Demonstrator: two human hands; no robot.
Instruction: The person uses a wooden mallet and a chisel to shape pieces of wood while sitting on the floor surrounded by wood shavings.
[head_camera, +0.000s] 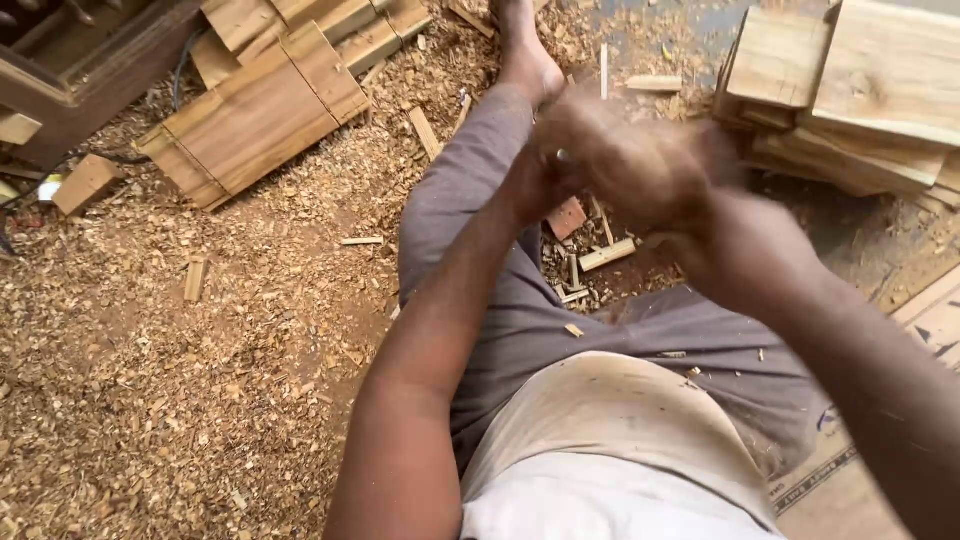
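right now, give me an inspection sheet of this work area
surface: ground covered in wood chips and shavings
job's things: small offcuts lie between the legs below the hands; whether anything is held cannot be told
clutter: flat planks at upper left, stacked wood blocks at upper right, a loose block at left
hands: left hand and right hand are together and blurred; grip unclear
cables: a dark cable beside the wooden frame at upper left
surroundings: printed cardboard sheet at right; bare foot stretched forward
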